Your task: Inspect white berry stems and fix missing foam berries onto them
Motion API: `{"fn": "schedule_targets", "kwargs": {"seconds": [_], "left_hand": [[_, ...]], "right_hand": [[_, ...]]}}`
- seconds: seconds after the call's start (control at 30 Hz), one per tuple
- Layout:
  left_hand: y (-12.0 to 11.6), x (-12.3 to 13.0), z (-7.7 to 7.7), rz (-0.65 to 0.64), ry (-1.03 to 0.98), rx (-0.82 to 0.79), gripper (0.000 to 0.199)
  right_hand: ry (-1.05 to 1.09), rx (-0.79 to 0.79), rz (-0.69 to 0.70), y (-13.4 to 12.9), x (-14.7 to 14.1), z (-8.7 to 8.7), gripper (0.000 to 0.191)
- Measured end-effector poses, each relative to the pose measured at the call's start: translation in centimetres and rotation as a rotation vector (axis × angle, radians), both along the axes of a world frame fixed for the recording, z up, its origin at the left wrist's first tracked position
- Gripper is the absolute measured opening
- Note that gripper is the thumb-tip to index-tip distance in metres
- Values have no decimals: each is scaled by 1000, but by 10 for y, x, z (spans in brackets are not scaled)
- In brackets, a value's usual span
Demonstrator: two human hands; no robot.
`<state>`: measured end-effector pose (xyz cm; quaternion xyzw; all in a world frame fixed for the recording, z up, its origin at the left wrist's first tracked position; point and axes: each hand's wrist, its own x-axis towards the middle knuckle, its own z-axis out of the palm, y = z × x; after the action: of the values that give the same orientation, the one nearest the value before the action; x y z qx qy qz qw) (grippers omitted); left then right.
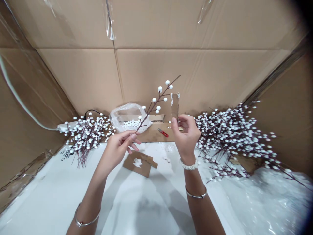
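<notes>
My left hand (122, 144) pinches the lower end of a brown branch (152, 108) with white berries, which slants up to the right. Upright in my right hand (186, 132) is a narrow cardboard strip (175, 106) with white paste on its top end. The strip stands just right of the branch, apart from it. Below my hands a cardboard piece (144, 169) with a white smear lies on the white table (122, 199). Behind them an open plastic bag (117, 122) holds loose white berries (132, 123). Red-handled snips (163, 132) lie right of the bag.
Berry branches are piled at the left (90, 133) and, in a larger heap, at the right (225, 133). Black rings (66, 154) lie at the left. Clear plastic sheeting (271, 199) covers the right front. Cardboard walls (156, 65) stand around the table.
</notes>
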<state>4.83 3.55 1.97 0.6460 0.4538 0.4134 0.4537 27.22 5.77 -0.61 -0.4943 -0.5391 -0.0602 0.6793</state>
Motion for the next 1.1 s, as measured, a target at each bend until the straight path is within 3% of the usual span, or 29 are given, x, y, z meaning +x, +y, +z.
{"fn": "schedule_targets", "kwargs": {"seconds": [1.1], "left_hand": [[0, -2, 3, 16, -4, 14, 36]], "right_hand": [[-111, 16, -51, 1, 5, -2, 8]]}}
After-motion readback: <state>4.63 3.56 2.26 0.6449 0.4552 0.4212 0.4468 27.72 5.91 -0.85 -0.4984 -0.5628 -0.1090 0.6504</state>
